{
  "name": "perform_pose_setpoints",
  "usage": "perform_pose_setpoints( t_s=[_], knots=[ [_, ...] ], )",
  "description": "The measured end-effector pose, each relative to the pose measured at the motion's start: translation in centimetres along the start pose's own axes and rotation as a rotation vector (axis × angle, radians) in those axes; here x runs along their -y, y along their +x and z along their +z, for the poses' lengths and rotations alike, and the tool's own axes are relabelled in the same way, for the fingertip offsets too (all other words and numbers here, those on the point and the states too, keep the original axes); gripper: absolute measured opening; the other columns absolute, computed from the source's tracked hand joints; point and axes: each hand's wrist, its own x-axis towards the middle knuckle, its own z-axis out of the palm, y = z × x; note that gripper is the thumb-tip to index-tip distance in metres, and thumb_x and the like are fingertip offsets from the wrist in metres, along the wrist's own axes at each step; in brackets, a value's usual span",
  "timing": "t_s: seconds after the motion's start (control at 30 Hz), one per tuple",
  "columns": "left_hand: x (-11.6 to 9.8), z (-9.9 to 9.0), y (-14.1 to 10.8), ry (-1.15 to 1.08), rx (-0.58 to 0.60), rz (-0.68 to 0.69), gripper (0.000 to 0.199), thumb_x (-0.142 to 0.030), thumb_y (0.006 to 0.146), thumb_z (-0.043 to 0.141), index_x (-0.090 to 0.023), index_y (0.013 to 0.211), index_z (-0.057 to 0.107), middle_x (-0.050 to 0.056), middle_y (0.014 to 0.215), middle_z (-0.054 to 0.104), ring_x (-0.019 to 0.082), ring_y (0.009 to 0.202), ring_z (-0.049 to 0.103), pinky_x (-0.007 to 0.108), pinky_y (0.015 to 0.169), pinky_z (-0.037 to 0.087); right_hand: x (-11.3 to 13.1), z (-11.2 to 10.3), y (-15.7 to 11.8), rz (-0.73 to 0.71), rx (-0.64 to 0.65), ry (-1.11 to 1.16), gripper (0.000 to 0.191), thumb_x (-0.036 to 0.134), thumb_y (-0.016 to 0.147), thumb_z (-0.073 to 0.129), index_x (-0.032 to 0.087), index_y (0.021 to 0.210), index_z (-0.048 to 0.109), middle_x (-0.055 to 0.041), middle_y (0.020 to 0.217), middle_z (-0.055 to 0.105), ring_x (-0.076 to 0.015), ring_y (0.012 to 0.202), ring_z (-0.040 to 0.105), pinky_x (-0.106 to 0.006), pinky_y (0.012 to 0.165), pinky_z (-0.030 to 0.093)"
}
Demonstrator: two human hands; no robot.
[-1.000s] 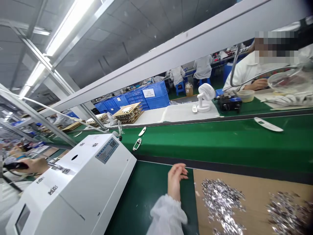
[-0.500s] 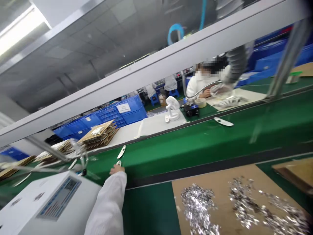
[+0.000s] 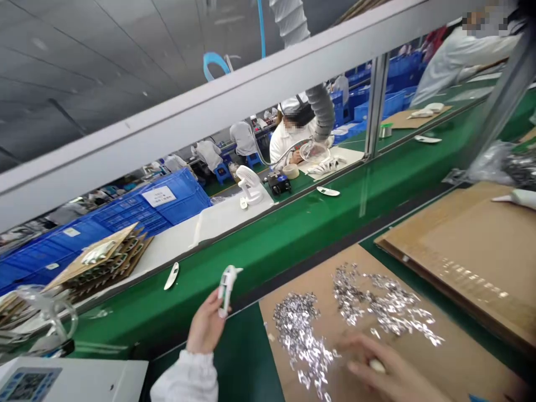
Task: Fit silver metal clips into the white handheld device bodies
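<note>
A person's left hand [image 3: 205, 326] is gripping a slim white plastic housing [image 3: 226, 289] firmly around its lower end, holding it upright just above the near edge of the green conveyor belt [image 3: 293, 245]. The right hand [image 3: 377, 368] is hovering low over a brown cardboard sheet [image 3: 318, 285], its blurred fingers [image 3: 355, 357] curled around or beside a small pale object [image 3: 377, 365]; whether they have hold of it cannot be told. Silver metal scraps [image 3: 297, 340] are lying in two loose heaps on the sheet, just beside that hand. Only one housing is in hand, while another white housing [image 3: 171, 276] is lying on the belt and a third [image 3: 328, 191] is resting near its far edge. Stacked cardboard trays [image 3: 109, 265] are standing beyond the belt, in front of blue plastic crates [image 3: 184, 195]. A white label [image 3: 158, 196] is hanging on the crates, but its writing is too small to read, and no brand is legible. Across the line, a co-worker [image 3: 288, 142] is sitting beside a white desk fan [image 3: 249, 184].
</note>
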Motion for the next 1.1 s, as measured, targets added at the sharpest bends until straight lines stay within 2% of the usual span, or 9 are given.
perform_pose_setpoints(
  t_s=[0.1,0.2,0.3,0.37,0.57,0.73,0.8,0.93,1.1],
  knots=[
    [3.9,4.4,-7.1,-0.242,0.521,-0.213,0.025,-0.014,0.066,0.069,-0.012,0.091,0.07,0.005,0.078,0.064,0.01,0.053,0.052,0.022,0.047,0.045,2.5,0.8,-1.1,-0.008,-0.026,0.094,0.059,0.057,0.084,0.049,0.029,0.135,0.039,-0.0005,0.081,0.056,-0.0078,0.046,0.042,-0.019,0.037,0.031],
    [8.0,7.9,-12.7,-0.314,0.764,-0.435,0.032,-0.024,0.056,0.076,-0.012,0.086,0.071,0.005,0.068,0.064,0.01,0.045,0.05,0.021,0.04,0.039,3.4,1.3,-2.0,-0.068,-0.114,0.076,0.051,0.056,0.083,0.05,0.026,0.124,0.052,-0.0052,0.089,0.061,-0.0164,0.07,0.058,-0.023,0.054,0.047],
    [10.9,10.1,-15.4,-0.36,0.757,-0.51,0.039,-0.035,0.051,0.078,-0.014,0.083,0.071,0.0,0.048,0.057,0.009,0.036,0.045,0.021,0.037,0.036,3.4,1.1,-2.7,-0.101,-0.181,-0.006,0.038,0.052,0.084,0.052,0.025,0.108,0.061,-0.0069,0.106,0.063,-0.0234,0.099,0.058,-0.031,0.085,0.048],
    [11.8,11.0,-16.3,-0.343,0.7,-0.544,0.043,-0.04,0.05,0.076,-0.014,0.084,0.07,0.0,0.045,0.056,0.01,0.035,0.045,0.021,0.037,0.035,3.4,0.8,-3.1,-0.095,-0.172,-0.052,0.037,0.049,0.085,0.052,0.025,0.112,0.06,-0.0071,0.11,0.063,-0.0241,0.103,0.057,-0.034,0.09,0.046],
    [11.8,12.3,-18.0,-0.292,0.616,-0.574,0.057,-0.046,0.062,0.06,-0.005,0.101,0.065,0.006,0.047,0.06,0.016,0.039,0.053,0.023,0.038,0.037,3.5,0.3,-3.0,-0.042,-0.092,-0.13,0.033,0.045,0.088,0.048,0.02,0.106,0.059,-0.0015,0.07,0.064,-0.0167,0.06,0.06,-0.027,0.058,0.048],
    [12.2,13.4,-18.1,-0.355,0.681,-0.61,0.076,-0.07,0.068,0.052,-0.007,0.111,0.057,0.003,0.05,0.059,0.014,0.033,0.049,0.025,0.034,0.041,2.8,-0.9,-2.1,-0.03,-0.095,-0.235,0.032,0.044,0.09,0.046,0.022,0.108,0.059,0.001,0.061,0.064,-0.018,0.061,0.064,-0.028,0.063,0.05],
    [12.5,14.0,-17.7,-0.385,0.714,-0.553,0.07,-0.065,0.07,0.056,-0.007,0.109,0.055,0.003,0.053,0.059,0.013,0.033,0.049,0.025,0.035,0.043,2.4,-2.2,-1.4,-0.056,-0.137,-0.332,0.032,0.043,0.091,0.041,0.023,0.108,0.06,-0.0009,0.069,0.067,-0.0198,0.071,0.066,-0.031,0.07,0.051],
    [12.8,14.8,-17.0,-0.436,0.7,-0.474,0.064,-0.06,0.083,0.043,-0.02,0.132,0.033,0.002,0.061,0.063,0.015,0.032,0.051,0.027,0.033,0.045,1.4,-5.2,0.1,-0.112,-0.317,-0.752,0.026,0.033,0.09,0.041,0.023,0.102,0.062,-0.0063,0.102,0.067,-0.0233,0.089,0.063,-0.038,0.079,0.049],
    [12.2,14.8,-16.9,-0.462,0.671,-0.486,0.059,-0.058,0.087,0.04,-0.035,0.138,0.021,-0.003,0.062,0.058,0.013,0.032,0.051,0.02,0.03,0.04,0.5,-6.1,0.9,-0.128,-0.261,-1.025,0.027,0.027,0.091,0.038,0.024,0.092,0.065,-0.005,0.095,0.064,-0.0221,0.08,0.064,-0.037,0.071,0.05]
  ],
)
